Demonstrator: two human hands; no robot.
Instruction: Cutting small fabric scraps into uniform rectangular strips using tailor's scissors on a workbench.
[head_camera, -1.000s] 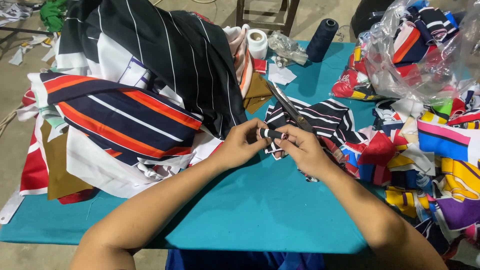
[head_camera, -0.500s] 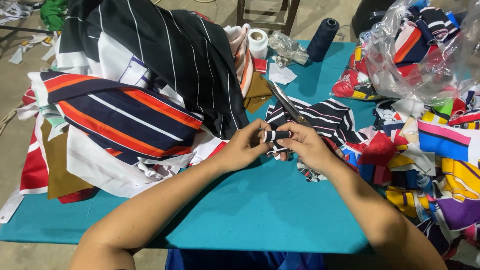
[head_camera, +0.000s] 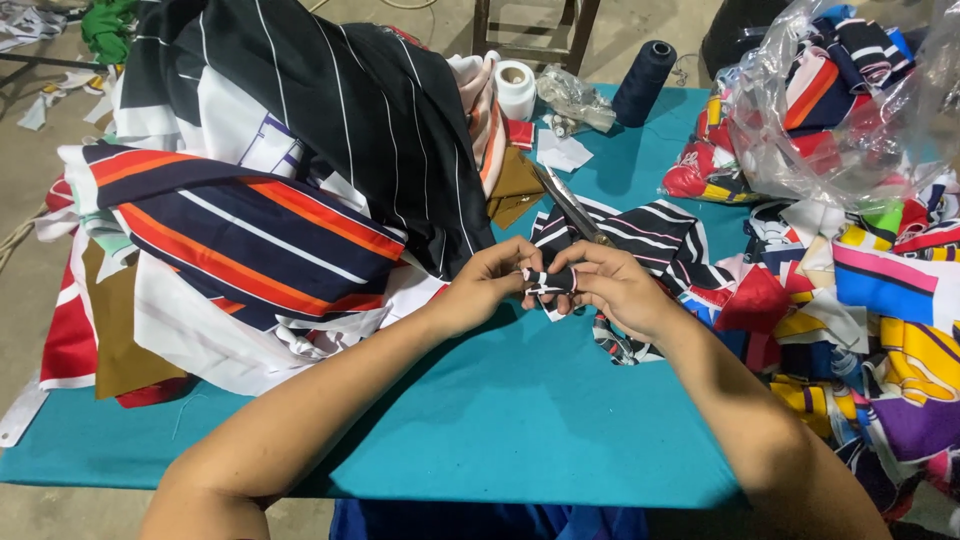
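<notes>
Fingers: both sets pinch one small black-and-white striped fabric strip (head_camera: 550, 282) from either end, above the teal table (head_camera: 480, 420).
Left hand (head_camera: 490, 285): fingertips pressed onto the strip's left end.
Right hand (head_camera: 618, 288): thumb and fingers closed on its right end.
Scissors (head_camera: 570, 205): at 12 o'clock of the hands, lying on striped cloth.
Fabric pile (head_camera: 270, 190): at 10 o'clock, dark stripes and orange bands.
Thread cone (head_camera: 643, 82): far, 1 o'clock.
Plastic bag (head_camera: 850, 100): at 2 o'clock, holding scraps.
</notes>
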